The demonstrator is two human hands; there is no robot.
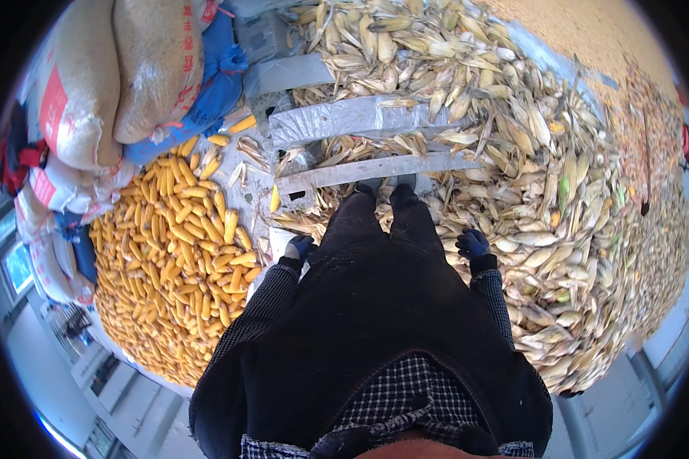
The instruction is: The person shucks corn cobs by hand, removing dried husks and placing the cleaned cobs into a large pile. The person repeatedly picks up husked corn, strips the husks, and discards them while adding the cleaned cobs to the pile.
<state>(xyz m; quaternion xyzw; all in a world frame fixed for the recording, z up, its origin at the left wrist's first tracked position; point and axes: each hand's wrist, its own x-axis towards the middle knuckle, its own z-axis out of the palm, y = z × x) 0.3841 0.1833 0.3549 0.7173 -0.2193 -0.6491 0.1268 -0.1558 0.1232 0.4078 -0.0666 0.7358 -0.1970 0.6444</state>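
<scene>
My left hand, in a dark blue and grey glove, hangs beside my left thigh near a white sheet or sack. How far its fingers are closed is hard to make out. On the other side my right hand, gloved alike, hangs by my right thigh with loosely bent fingers and nothing seen in it. Below and beyond it spreads a heap of corn ears in dry husks. A large pile of husked yellow corn cobs lies to my left.
Filled woven sacks are stacked at the far left over a blue sack. Before my shoes lie a pale board and a plastic-wrapped plank. Loose grain covers the far right.
</scene>
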